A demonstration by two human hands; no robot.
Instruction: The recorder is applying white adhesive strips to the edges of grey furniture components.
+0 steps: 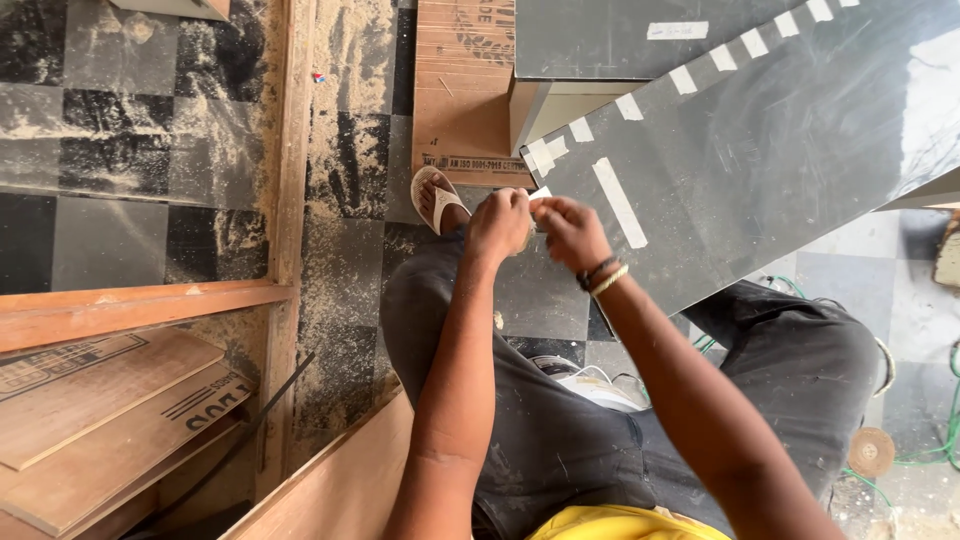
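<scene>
My left hand point(497, 226) and my right hand point(568, 230) meet at the near corner of a large dark grey laminate panel point(760, 150). Between the fingertips of both hands is a small strip of white tape point(540, 194) at the panel's edge. Several white tape strips point(620, 203) run along the panel's edge and across its face. My right wrist wears dark and pale bangles point(601, 276). How firmly each hand grips the tape is hard to tell.
A grey box-like cabinet point(600, 50) sits behind the panel, a brown plywood sheet point(465, 90) beside it. Plywood offcuts point(100, 420) and wooden battens point(290, 140) lie left on a sawdust-covered checkered floor. My sandalled foot point(435, 198) is ahead. Green cable point(940, 440) and a disc point(872, 450) lie right.
</scene>
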